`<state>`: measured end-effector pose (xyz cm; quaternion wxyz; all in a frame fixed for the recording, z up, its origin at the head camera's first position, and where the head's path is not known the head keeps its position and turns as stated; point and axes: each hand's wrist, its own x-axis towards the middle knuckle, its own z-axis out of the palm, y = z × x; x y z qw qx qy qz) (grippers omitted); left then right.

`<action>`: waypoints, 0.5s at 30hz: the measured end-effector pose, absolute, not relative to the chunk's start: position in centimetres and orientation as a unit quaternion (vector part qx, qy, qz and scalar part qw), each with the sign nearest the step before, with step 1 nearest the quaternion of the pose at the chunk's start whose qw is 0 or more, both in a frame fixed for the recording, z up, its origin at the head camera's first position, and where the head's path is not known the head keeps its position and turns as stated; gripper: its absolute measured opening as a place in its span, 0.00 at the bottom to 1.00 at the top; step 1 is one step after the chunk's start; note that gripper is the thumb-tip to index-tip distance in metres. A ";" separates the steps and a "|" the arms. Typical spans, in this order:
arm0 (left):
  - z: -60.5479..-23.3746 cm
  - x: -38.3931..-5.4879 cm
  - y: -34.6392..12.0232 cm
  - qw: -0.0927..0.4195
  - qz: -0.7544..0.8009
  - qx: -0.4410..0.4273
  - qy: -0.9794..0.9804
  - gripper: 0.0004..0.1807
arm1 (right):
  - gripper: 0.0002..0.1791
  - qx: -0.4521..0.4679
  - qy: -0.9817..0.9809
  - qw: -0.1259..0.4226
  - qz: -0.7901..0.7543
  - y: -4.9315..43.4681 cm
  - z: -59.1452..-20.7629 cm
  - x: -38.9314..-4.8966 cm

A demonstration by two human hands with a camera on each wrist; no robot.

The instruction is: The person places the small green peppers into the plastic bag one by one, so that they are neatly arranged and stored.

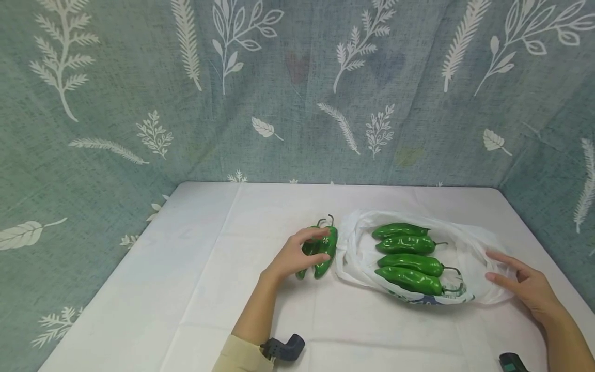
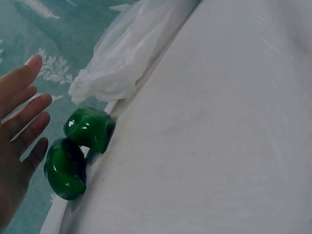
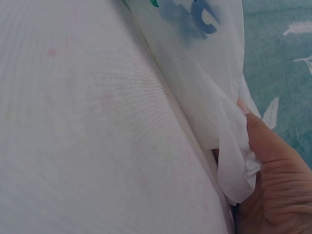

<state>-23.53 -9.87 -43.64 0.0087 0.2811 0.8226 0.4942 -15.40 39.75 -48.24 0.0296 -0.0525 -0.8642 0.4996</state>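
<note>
Two glossy green chili peppers [image 1: 327, 250] lie side by side on the white-covered table, left of a white plastic bag [image 1: 353, 248]. My left hand [image 1: 297, 253] reaches over them, thumb and fingers spread around their sides; in the left wrist view the extended fingers [image 2: 29, 122] show a gap to the peppers [image 2: 90, 127]. Several more green chili peppers [image 1: 411, 263] lie in a row in the bag's open mouth. At the bag's right end, my right hand [image 1: 530, 287] touches the plastic with spread thumb and index finger. Bag folds [image 3: 234, 170] hide its other fingers.
Leaf-patterned blue-green cloth [image 1: 297, 103] hangs behind the table and along both sides. White cloth [image 1: 223, 289] covers the table. Each wrist carries a dark device [image 1: 283, 349]; the right one is partly cut off by the frame.
</note>
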 end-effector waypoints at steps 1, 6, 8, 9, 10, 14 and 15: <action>-43.7 -23.5 -9.9 0.005 0.495 0.281 0.822 0.31 | 0.33 -0.052 -0.865 0.029 0.499 39.7 -48.2 -15.4; -43.8 -23.6 -10.3 -0.019 0.497 0.266 0.826 0.32 | 0.34 -0.052 -0.868 0.027 0.494 39.7 -48.2 -15.4; -43.9 -23.7 -10.4 -0.027 0.492 0.253 0.833 0.32 | 0.34 -0.050 -0.868 0.028 0.493 39.7 -48.2 -15.4; -44.0 -23.7 -10.4 -0.030 0.489 0.249 0.835 0.32 | 0.34 -0.049 -0.868 0.029 0.494 39.7 -48.3 -15.4; -44.0 -23.8 -10.5 -0.033 0.488 0.246 0.837 0.32 | 0.34 -0.048 -0.867 0.030 0.495 39.7 -48.3 -15.4; -44.3 -23.9 -10.6 -0.045 0.483 0.239 0.842 0.32 | 0.34 -0.044 -0.865 0.033 0.499 39.7 -48.3 -15.4; -44.4 -24.0 -10.6 -0.047 0.481 0.234 0.844 0.32 | 0.34 -0.043 -0.864 0.033 0.501 39.7 -48.3 -15.4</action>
